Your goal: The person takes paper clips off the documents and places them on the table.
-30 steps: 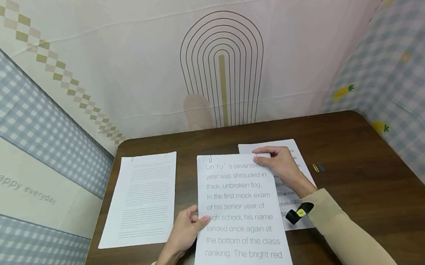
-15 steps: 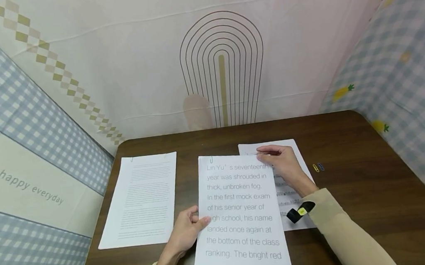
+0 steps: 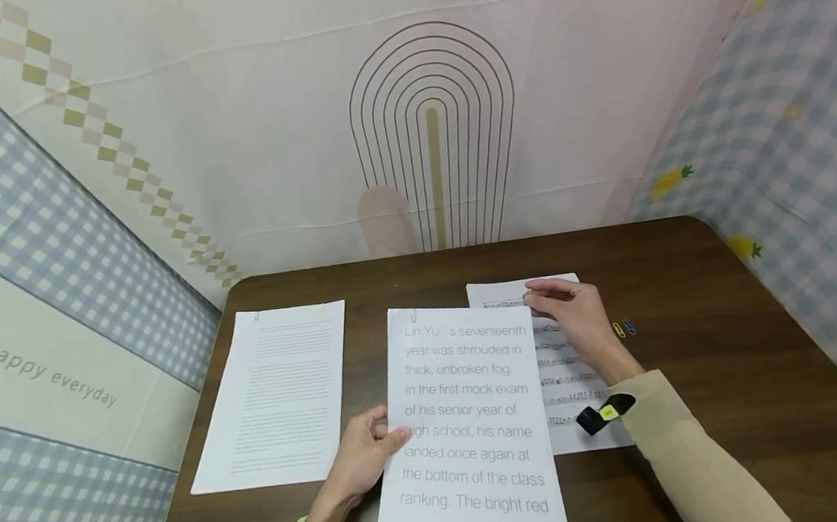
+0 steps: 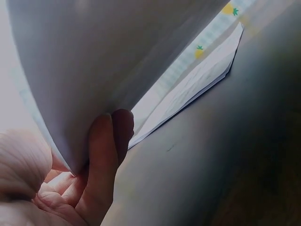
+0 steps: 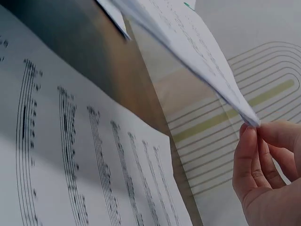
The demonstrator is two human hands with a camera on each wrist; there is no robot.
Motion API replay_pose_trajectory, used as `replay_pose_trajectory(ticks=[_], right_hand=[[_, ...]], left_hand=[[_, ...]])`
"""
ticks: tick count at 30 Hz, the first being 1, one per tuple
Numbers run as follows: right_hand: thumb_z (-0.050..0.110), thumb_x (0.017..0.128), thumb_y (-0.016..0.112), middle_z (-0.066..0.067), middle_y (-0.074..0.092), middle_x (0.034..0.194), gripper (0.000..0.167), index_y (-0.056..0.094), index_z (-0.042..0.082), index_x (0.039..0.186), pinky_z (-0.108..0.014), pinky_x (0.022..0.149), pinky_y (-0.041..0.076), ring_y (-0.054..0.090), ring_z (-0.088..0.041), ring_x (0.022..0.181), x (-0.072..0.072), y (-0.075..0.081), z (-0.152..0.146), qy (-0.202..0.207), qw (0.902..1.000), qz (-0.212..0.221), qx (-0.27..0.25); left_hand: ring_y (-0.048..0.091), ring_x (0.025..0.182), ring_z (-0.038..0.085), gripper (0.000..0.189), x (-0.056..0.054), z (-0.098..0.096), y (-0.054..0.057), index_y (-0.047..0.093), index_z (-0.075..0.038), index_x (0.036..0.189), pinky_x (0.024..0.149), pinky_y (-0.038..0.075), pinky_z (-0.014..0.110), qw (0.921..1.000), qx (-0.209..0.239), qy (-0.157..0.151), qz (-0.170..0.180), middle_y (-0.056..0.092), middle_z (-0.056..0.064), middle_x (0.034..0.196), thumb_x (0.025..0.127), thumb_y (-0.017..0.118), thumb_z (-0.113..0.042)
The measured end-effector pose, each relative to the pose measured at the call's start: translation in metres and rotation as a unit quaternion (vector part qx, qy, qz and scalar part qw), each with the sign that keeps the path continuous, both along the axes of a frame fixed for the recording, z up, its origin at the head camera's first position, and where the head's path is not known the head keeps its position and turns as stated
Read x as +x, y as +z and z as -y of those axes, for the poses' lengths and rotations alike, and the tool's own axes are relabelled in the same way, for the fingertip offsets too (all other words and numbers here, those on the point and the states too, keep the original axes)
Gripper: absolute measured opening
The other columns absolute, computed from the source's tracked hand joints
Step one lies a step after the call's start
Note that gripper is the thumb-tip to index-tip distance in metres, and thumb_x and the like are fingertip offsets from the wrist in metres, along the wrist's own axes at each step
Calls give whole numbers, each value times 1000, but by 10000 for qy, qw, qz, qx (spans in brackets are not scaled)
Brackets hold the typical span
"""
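My left hand [image 3: 360, 454] holds a stack of large-print paper sheets [image 3: 468, 421] by its left edge, thumb on the front. In the left wrist view the fingers [image 4: 101, 160] of that hand lie behind the raised sheets [image 4: 89, 52]. A paper clip [image 3: 414, 315] sits at the stack's top left. At its top right corner is my right hand [image 3: 576, 318]; the right wrist view shows thumb and forefinger pinching the corner of the sheets [image 5: 207, 70]. Behind the stack lies sheet music [image 3: 567, 372], partly covered.
A stack of small-print sheets [image 3: 289, 394] with clips at its top lies on the left of the brown table [image 3: 712, 336]. Right of the sheet music lie a yellow paper clip [image 3: 619, 330] and a blue paper clip [image 3: 629, 327]. A patterned cloth [image 3: 291, 140] hangs behind the table.
My right hand has moved right along the stack's top edge, from over the front of the page to the corner. My left hand keeps its hold in nearly the same place.
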State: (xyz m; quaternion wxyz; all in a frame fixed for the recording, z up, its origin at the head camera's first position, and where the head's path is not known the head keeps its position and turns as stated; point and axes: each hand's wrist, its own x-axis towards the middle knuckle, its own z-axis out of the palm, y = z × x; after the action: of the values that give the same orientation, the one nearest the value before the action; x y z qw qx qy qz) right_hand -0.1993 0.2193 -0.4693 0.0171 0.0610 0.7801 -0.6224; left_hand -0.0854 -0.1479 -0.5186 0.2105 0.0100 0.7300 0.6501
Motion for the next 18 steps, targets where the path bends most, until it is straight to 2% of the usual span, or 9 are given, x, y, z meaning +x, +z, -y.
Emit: replay_pose_trajectory(ticks=[8, 14, 18], right_hand=[[25, 103, 78, 16, 79, 99, 49, 68, -4, 142, -26, 93, 66, 80, -3, 92, 9, -5, -29, -129, 9999, 32, 108], [23, 103, 78, 18, 79, 97, 49, 68, -7, 140, -17, 84, 64, 78, 1, 87, 17, -11, -58, -323, 9990, -78, 315], [24, 104, 77, 19, 77, 100, 48, 68, -5, 141, -15, 83, 63, 76, 0, 88, 20, -16, -77, -401, 9982, -36, 442]], left_hand=[[84, 77, 31, 37, -1, 2, 1, 59, 13, 137, 67, 69, 35, 9999, -20, 75, 66, 83, 25, 98, 105, 67, -4], [84, 79, 32, 39, -1, 5, 2, 58, 13, 139, 68, 69, 35, 9999, 21, 114, 79, 83, 26, 99, 105, 67, -4], [84, 78, 32, 39, -1, 6, 2, 59, 12, 139, 67, 69, 36, 9998, -36, 182, 91, 83, 25, 98, 105, 66, -4]])
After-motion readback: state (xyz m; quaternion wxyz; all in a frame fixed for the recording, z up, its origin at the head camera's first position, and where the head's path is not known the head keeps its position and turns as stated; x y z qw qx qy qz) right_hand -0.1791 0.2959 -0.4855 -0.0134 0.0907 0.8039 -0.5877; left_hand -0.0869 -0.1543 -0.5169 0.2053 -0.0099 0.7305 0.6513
